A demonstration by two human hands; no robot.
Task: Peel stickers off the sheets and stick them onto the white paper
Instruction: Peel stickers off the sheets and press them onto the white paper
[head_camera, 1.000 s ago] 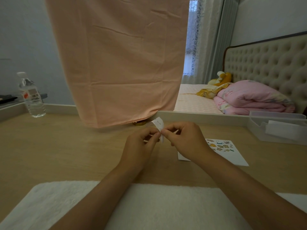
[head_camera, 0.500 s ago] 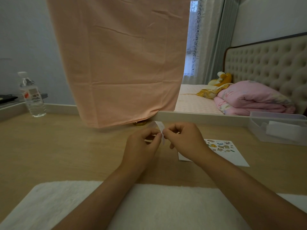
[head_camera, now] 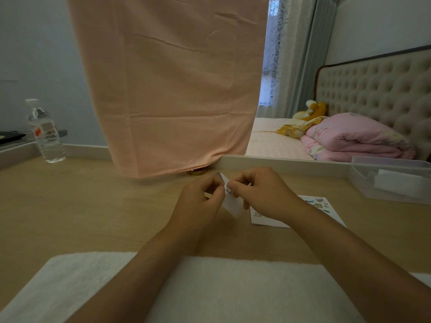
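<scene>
Left hand (head_camera: 198,201) pinched the little sticker sheet (head_camera: 231,203) steady above the desk (head_camera: 93,206); right hand (head_camera: 263,197) nipped its top edge (picking at a sticker, I'd say), white paper (head_camera: 270,221) just beside.

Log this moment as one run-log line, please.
stage: peeling | left hand: holds small sheet | right hand: pinches its edge | white paper: flat on desk

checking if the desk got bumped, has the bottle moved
No. The bottle stands where it did, left of the pink cloth, at the desk's back edge.
</scene>
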